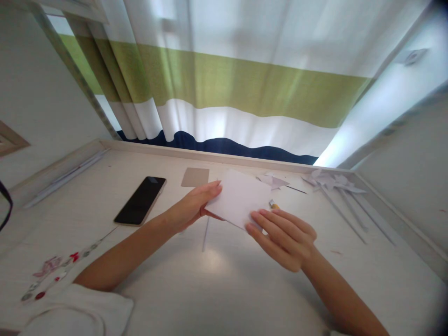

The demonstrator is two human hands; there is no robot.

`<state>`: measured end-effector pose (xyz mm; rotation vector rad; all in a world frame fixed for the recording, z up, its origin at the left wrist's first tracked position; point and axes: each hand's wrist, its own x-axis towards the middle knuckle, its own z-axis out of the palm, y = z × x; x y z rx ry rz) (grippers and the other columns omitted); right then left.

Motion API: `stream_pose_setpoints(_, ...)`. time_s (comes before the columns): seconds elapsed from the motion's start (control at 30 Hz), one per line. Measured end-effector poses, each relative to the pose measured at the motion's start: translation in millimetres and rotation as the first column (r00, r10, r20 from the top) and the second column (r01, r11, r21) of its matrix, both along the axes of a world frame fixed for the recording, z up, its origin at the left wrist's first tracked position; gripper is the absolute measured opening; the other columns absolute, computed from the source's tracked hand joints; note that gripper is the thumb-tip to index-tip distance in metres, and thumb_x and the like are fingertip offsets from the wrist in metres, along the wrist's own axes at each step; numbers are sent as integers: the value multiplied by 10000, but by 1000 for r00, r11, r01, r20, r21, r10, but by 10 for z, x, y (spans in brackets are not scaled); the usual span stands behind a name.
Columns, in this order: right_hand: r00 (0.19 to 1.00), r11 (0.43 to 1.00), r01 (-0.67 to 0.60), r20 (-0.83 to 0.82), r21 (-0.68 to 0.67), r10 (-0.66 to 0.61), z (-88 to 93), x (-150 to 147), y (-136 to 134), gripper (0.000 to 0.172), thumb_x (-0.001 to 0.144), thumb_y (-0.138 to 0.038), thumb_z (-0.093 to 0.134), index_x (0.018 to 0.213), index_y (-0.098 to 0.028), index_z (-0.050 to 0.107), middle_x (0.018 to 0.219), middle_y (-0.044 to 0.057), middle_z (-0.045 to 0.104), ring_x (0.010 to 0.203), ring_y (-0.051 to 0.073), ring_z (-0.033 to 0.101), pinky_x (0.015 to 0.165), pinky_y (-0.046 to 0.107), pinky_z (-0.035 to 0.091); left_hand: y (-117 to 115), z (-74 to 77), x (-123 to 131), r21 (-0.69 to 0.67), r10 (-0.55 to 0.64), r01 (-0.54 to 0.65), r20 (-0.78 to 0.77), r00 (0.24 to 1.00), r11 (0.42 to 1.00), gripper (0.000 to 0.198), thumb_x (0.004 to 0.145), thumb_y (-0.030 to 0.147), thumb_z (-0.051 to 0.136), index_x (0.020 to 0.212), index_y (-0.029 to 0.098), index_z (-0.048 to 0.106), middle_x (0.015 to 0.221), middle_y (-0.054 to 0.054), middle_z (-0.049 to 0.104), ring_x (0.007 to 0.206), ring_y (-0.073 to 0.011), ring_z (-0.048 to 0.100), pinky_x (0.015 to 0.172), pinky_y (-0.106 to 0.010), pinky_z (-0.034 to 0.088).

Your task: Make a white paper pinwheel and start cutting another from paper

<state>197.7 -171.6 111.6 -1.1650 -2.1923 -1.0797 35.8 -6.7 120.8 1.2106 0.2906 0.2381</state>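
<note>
My left hand (pixel 199 198) grips a square of white paper (pixel 241 196) by its left side, the thumb on top and fingers beneath. At the paper's lower right corner, the fingers of my right hand (pixel 285 238) lie together on the edge; its thumb is hidden. Just above the right hand's fingertips shows the yellow and metal end of a small tool (pixel 274 204); whether it is held or lying on the table I cannot tell. Below the paper, a thin pale stick (pixel 206 235) rests on the table.
A black phone (pixel 140 200) lies left of my hands, a greyish-brown square card (pixel 195 177) behind them. White paper pinwheels on sticks (pixel 338 182) lie at right, near a folded paper piece (pixel 276 181) and a thin dark stick (pixel 297 189). A charm string (pixel 73 257) lies lower left.
</note>
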Motion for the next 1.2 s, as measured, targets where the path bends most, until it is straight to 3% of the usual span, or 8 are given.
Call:
stream_pose_setpoints(0.1,997,997,7,73,75,-13,-19,-3,29,269,667,-296,668,933,-272,635,991,-8,643,925,157,601,810,256,515,-7,4,-6,-38,12,-12,-8,1000,999,380,791,221,511,1165,161,468,949,-77,618,763,-142,578,625,-211,455)
stream_pose_setpoints(0.23,998,997,20,65,79,-26,-23,0,53,234,674,-323,658,906,-319,633,966,-47,649,902,143,610,794,255,522,-4,2,5,-85,8,-6,20,1000,996,401,764,156,509,1162,165,460,936,-69,624,768,-153,586,662,-232,434)
stream_pose_setpoints(0.33,997,995,22,78,100,-30,-46,25,46,266,667,-291,669,930,-302,630,985,-29,643,911,150,607,808,254,514,8,-15,12,-93,15,-12,29,999,996,392,754,145,505,1144,161,466,937,-68,621,752,-152,585,667,-240,419)
stream_pose_setpoints(0.53,994,997,74,-77,-9,-75,-147,85,10,430,671,-230,670,1051,-393,551,1005,-73,628,882,155,619,780,276,528,34,-60,9,-72,32,-30,21,999,997,397,719,127,490,1115,138,467,901,-73,604,652,-116,542,572,-216,385)
stream_pose_setpoints(0.73,995,973,87,37,211,-97,-142,69,68,299,654,-246,683,940,-313,624,1009,-22,637,939,165,592,811,288,509,25,-46,2,-54,39,-40,-7,999,998,506,609,61,421,1104,166,436,872,-43,590,632,-102,518,548,-205,382)
stream_pose_setpoints(0.97,988,988,97,-130,121,-81,-194,101,63,399,648,-209,691,991,-385,589,995,-57,642,898,164,611,783,284,522,8,-37,-5,-110,-29,27,-17,999,994,511,624,93,354,1121,205,393,882,-49,581,759,-152,548,619,-264,435)
stream_pose_setpoints(1.2,992,968,125,-13,217,-125,-165,87,80,330,649,-252,687,947,-368,608,986,-50,649,910,166,603,796,298,511,15,-47,-14,-148,-80,79,2,997,986,463,661,84,342,1090,235,424,926,-34,585,780,-163,565,703,-342,458)
